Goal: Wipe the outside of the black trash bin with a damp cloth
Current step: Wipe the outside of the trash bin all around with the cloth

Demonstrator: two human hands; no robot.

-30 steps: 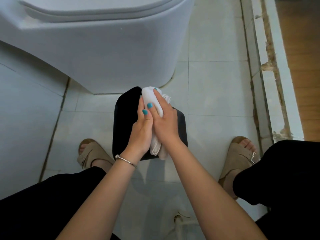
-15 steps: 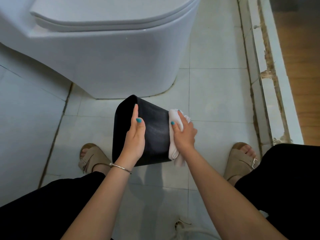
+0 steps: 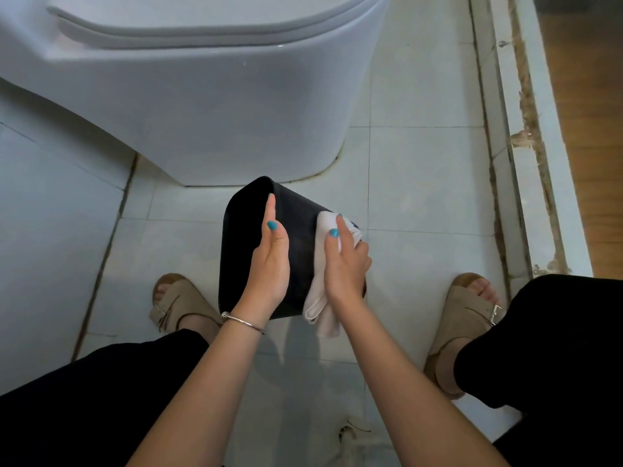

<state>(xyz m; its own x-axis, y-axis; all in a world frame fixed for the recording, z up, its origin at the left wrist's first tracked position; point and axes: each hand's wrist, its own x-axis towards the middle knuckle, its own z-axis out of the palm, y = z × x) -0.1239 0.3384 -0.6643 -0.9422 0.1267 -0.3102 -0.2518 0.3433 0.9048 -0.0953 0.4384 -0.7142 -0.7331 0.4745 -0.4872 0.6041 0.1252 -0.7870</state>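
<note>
A person crouches on a pale tiled bathroom floor (image 3: 421, 183) with a black trash bin (image 3: 242, 251) tipped on its side between two feet in tan sandals, the left sandal (image 3: 178, 301) just beside the bin's near left corner and the right sandal (image 3: 472, 318) well apart toward the floor's right edge. The bin's far end lies close to the base of a white toilet (image 3: 209, 106), though whether they touch cannot be told. The left hand (image 3: 269, 264) lies flat and open along the bin's upturned side, fingers straight and together, thumb alongside, steadying it without curling around anything. A thin silver bracelet (image 3: 241, 321) circles that wrist. The right hand (image 3: 347, 264) presses a white cloth (image 3: 320, 298) against the right part of the same dark side, fingers extended and only slightly bent over the fabric, so the cloth is pinned under the palm rather than clenched in a fist. One bunched end of the cloth shows past the fingertips near the bin's far right corner; the other end hangs loose below the wrist, past the bin's near edge. Nails on both hands are painted teal. Black trouser legs fill the lower corners of the view. Along the floor's right edge runs a raised white threshold (image 3: 526, 163) with chipped, brownish seams, and wood flooring (image 3: 586, 112) lies beyond it.
</note>
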